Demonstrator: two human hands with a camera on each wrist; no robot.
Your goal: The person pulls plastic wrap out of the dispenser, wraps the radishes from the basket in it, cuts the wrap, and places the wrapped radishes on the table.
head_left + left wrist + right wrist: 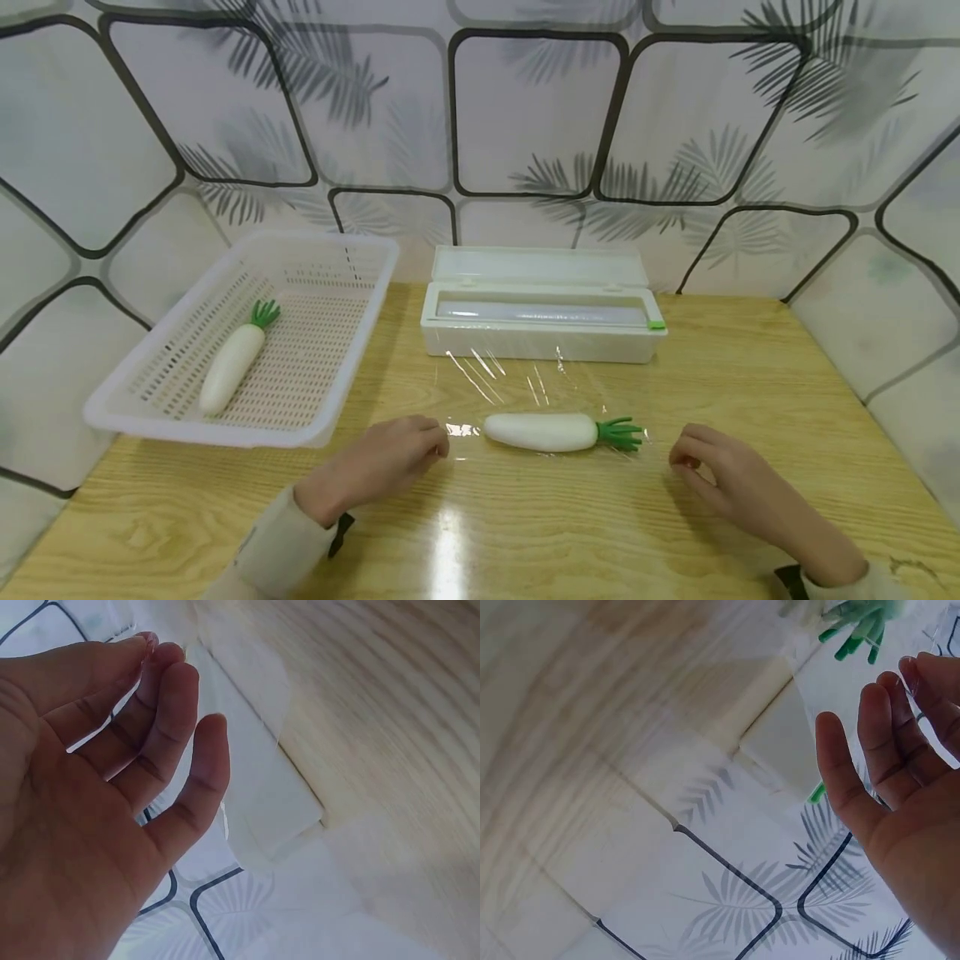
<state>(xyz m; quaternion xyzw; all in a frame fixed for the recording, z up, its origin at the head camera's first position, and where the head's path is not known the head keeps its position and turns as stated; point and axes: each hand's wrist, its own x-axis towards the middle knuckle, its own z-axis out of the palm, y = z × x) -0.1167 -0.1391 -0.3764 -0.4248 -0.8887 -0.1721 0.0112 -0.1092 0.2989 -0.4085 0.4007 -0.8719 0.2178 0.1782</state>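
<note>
Drawn-out clear film (537,386) is pinched by the fingers of the left hand (386,458) and right hand (723,472); between them on the tabletop (562,533), a white radish (543,432) seems not yet wrapped. A second radish (234,368) is left in the basket (206,431); the dispenser (536,343) is opened.

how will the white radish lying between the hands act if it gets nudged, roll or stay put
The white radish would probably roll if pushed across its length, given its rounded body. Its tapering shape may make it swerve rather than go straight. The clear film glinting beside it might cling or drag along.
</note>
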